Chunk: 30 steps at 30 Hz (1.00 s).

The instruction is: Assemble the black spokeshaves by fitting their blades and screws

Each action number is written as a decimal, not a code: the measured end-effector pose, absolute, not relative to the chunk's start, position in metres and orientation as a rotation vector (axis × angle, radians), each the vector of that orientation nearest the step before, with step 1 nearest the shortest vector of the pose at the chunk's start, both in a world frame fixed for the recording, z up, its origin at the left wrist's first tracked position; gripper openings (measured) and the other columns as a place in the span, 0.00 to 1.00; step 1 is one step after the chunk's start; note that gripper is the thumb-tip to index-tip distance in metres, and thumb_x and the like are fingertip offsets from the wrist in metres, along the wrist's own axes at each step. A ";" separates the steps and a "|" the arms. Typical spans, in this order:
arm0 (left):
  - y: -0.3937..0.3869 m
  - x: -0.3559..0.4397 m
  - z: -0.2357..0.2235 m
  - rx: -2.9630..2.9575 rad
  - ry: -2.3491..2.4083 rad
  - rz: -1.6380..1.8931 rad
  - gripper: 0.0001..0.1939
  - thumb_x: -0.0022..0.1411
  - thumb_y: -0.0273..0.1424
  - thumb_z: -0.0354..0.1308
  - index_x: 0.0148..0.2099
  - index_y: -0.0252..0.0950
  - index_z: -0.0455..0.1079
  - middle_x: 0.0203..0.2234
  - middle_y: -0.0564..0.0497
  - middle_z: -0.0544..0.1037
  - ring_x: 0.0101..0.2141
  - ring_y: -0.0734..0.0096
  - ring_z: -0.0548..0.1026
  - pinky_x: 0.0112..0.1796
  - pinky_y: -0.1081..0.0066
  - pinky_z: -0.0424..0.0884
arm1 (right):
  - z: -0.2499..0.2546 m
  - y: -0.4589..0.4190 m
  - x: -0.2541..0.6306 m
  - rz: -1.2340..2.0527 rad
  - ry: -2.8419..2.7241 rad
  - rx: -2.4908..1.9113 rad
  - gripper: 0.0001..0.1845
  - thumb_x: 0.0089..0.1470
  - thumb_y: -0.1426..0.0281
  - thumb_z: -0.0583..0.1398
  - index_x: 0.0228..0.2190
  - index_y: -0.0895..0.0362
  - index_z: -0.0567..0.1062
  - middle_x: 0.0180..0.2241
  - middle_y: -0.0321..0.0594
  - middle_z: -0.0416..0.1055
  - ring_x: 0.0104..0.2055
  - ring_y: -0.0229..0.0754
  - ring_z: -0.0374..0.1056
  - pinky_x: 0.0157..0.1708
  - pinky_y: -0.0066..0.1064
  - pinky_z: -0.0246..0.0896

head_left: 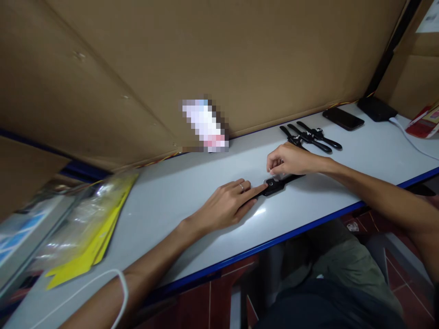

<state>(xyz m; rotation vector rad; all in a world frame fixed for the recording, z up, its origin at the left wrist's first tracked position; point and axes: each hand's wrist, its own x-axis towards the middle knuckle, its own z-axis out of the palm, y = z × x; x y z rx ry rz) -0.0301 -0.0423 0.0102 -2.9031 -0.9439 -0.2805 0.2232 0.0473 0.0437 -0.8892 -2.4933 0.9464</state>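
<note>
A black smartwatch (273, 184) with a dark strap lies on the white tabletop in front of me. My left hand (228, 201), a ring on one finger, rests flat to its left. Its index finger stretches out and touches the near end of the watch face, and the thumb lies below. Just above the watch's right side is my right hand (291, 160), thumb and fingers pinched together. A tiny pale bit shows at those fingertips, too small to name. Part of the strap is hidden under the right hand.
Several more black watches (313, 137) lie behind my right hand. Farther right are a phone (343, 119), a black box (376, 108) with a white cable, and a red packet (423, 121). Clear plastic bags and yellow sheets (92, 246) lie left. A pixelated item (206, 125) leans against the cardboard wall (240, 55).
</note>
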 end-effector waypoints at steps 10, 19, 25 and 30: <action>-0.042 -0.030 0.011 -2.898 -0.942 -0.275 0.22 0.78 0.34 0.42 0.69 0.38 0.61 0.34 0.49 0.71 0.35 0.64 0.71 0.35 0.63 0.74 | 0.044 0.037 0.218 1.160 -2.541 -0.794 0.03 0.52 0.74 0.65 0.27 0.59 0.78 0.19 0.31 0.72 0.21 0.33 0.66 0.23 0.25 0.58; -0.043 -0.030 0.011 -2.893 -0.958 -0.265 0.22 0.78 0.36 0.42 0.68 0.36 0.60 0.36 0.48 0.74 0.36 0.63 0.74 0.37 0.62 0.75 | 0.045 0.036 0.218 1.131 -2.588 -0.789 0.03 0.53 0.74 0.64 0.27 0.59 0.78 0.20 0.31 0.73 0.22 0.32 0.66 0.27 0.27 0.56; -0.044 -0.028 0.013 -2.919 -1.102 -0.292 0.19 0.79 0.38 0.41 0.58 0.32 0.64 0.39 0.45 0.77 0.38 0.61 0.77 0.38 0.61 0.76 | 0.044 0.034 0.216 1.131 -2.540 -0.817 0.03 0.52 0.77 0.64 0.27 0.59 0.76 0.20 0.31 0.73 0.25 0.35 0.69 0.31 0.27 0.58; -0.043 -0.028 0.013 -2.909 -1.078 -0.288 0.16 0.78 0.35 0.40 0.50 0.34 0.67 0.37 0.46 0.76 0.37 0.61 0.77 0.37 0.61 0.75 | 0.041 0.035 0.214 1.053 -2.522 -0.881 0.03 0.50 0.76 0.65 0.26 0.59 0.76 0.22 0.32 0.74 0.26 0.34 0.67 0.29 0.27 0.54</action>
